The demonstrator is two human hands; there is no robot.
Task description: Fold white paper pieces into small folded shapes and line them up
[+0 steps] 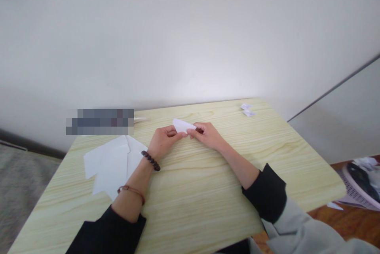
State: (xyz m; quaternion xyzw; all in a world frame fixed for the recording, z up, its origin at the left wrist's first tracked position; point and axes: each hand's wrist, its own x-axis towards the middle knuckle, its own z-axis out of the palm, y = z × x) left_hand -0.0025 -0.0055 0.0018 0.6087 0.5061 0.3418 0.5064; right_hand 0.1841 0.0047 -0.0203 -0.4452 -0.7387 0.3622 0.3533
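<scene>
A small piece of folded white paper (182,125) is held up just above the middle of the table. My left hand (164,141) pinches its left lower edge between thumb and fingers. At the other end, my right hand (207,135) grips the right corner, thumb in front. The thumbs of both hands come close together along the paper's lower edge. Loose white paper sheets (111,163) lie overlapping on the table to the left, partly behind my left forearm. Two small folded paper pieces (248,113) rest near the table's far right corner.
The pale wood-grain table (202,198) stands against a white wall (190,40). A blurred-out dark object (102,122) sits at the back left. Below the right edge, a pink basket (353,186) holds crumpled paper, and a paper scrap (335,206) lies on the floor.
</scene>
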